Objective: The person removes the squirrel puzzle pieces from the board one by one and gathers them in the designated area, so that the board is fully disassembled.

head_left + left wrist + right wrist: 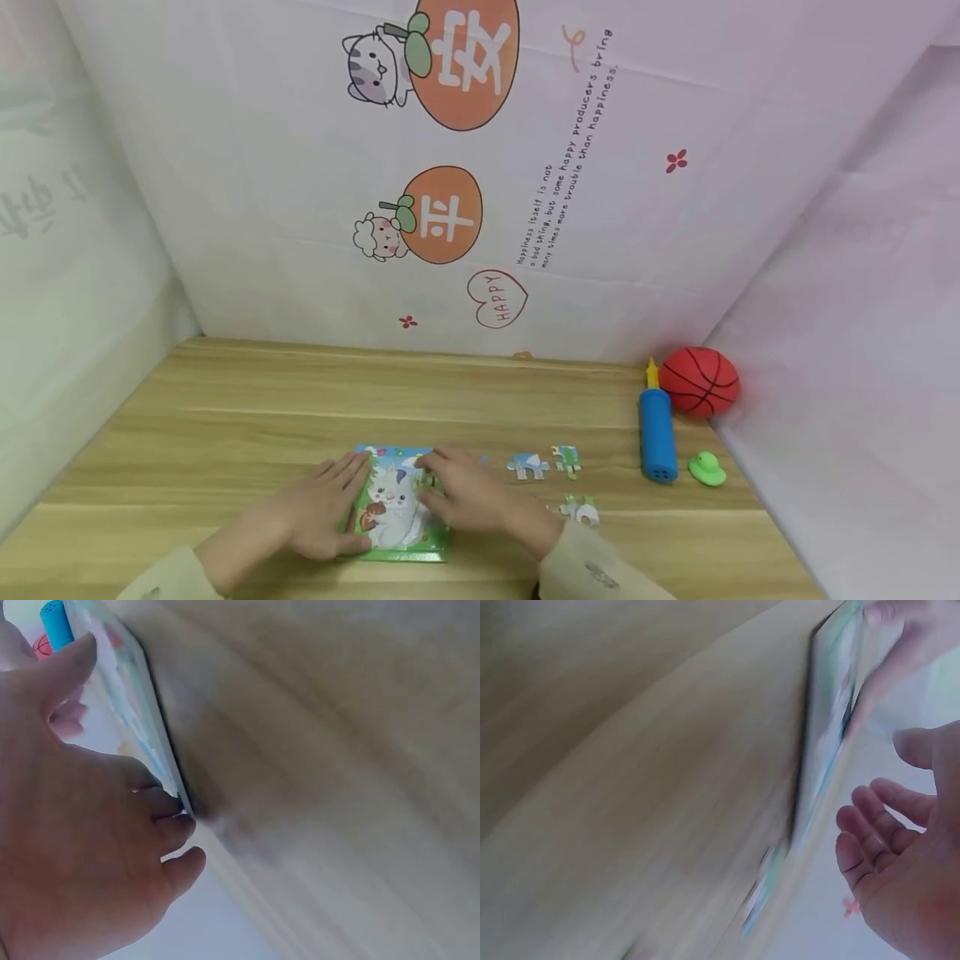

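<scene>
A picture puzzle with a white squirrel-like animal holding a brown nut lies flat on the wooden table, in a green-edged frame. My left hand rests along its left edge, fingers extended and thumb near the lower edge. In the left wrist view, the fingertips of that hand touch the side of the puzzle. Over the right part of the puzzle is my right hand, hiding its upper right area. The right wrist view shows this hand apart from the board, its fingers loosely bent around nothing.
Loose jigsaw pieces lie right of the puzzle: one blue and white, one green and blue, others partly behind my right arm. Farther right are a blue hand pump, a red ball and a green toy duck.
</scene>
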`<control>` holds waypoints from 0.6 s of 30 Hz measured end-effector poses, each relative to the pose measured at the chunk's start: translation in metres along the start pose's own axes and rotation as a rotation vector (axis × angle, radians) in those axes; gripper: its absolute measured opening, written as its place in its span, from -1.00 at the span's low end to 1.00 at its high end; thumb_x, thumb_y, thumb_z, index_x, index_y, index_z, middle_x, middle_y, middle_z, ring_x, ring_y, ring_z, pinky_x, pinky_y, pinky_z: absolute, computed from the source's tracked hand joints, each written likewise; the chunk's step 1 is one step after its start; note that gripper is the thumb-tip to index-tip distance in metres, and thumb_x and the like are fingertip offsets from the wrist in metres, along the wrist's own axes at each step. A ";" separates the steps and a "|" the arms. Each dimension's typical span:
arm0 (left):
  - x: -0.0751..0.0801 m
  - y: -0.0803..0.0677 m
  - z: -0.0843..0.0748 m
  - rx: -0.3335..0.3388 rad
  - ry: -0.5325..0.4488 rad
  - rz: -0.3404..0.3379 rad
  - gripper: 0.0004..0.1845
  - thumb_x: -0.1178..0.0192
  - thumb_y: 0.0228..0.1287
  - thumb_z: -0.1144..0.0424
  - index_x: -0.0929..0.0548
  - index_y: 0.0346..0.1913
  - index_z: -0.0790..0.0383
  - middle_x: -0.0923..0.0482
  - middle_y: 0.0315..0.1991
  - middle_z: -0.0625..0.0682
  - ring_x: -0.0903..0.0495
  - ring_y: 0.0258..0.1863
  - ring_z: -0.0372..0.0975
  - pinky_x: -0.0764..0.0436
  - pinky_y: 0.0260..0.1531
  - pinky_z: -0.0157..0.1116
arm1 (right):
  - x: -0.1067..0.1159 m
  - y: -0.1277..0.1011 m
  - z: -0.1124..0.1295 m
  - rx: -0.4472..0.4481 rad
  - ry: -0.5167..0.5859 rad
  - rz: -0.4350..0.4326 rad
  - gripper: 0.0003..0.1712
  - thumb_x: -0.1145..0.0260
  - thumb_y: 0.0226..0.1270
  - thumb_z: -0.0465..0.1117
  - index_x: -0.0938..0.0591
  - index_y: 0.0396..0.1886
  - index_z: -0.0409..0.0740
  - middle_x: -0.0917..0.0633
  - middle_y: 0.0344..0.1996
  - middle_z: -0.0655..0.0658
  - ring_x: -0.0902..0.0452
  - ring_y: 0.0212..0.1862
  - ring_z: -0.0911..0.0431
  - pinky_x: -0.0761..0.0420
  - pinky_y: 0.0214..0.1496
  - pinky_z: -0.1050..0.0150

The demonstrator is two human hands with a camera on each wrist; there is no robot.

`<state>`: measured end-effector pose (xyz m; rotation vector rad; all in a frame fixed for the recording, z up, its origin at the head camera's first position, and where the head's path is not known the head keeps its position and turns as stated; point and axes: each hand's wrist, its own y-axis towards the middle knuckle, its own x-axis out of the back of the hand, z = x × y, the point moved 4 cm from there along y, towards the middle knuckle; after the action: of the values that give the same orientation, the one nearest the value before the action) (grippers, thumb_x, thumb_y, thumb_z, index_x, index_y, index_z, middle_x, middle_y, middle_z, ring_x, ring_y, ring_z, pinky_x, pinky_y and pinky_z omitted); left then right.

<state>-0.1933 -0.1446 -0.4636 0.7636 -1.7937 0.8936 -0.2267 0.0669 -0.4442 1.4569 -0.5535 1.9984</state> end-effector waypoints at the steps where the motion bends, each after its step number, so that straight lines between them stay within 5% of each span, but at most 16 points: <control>1: 0.001 0.000 0.000 -0.002 -0.011 -0.001 0.15 -0.23 0.27 -0.36 -0.16 0.57 0.51 -0.01 0.65 0.40 -0.04 0.67 0.25 -0.13 0.64 0.25 | -0.003 0.006 0.006 0.021 -0.023 0.016 -0.47 -0.27 0.55 0.02 -0.56 0.34 -0.16 -0.70 0.17 -0.06 -0.62 0.22 0.11 -0.69 0.32 0.24; 9: 0.014 0.003 0.007 -0.036 -0.026 -0.033 0.29 -0.32 0.13 -0.43 -0.10 0.58 0.55 0.03 0.65 0.44 -0.03 0.67 0.27 -0.07 0.65 0.26 | -0.024 0.035 0.036 0.105 -0.222 0.082 -0.26 -0.20 0.51 0.30 -0.53 0.39 -0.15 -0.63 0.31 -0.08 -0.50 0.38 0.08 -0.58 0.47 0.18; 18: 0.010 0.007 0.030 -0.044 -0.036 -0.018 0.33 -0.41 0.04 -0.38 -0.08 0.59 0.52 0.05 0.67 0.41 -0.01 0.67 0.27 -0.06 0.63 0.31 | -0.040 0.042 0.047 0.028 -0.309 0.170 -0.09 -0.23 0.33 0.48 -0.51 0.40 -0.09 -0.50 0.36 -0.03 -0.34 0.36 0.15 -0.53 0.48 0.24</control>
<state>-0.2165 -0.1675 -0.4641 0.7707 -1.8300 0.8308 -0.2131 -0.0027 -0.4668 1.8031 -0.8062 1.9228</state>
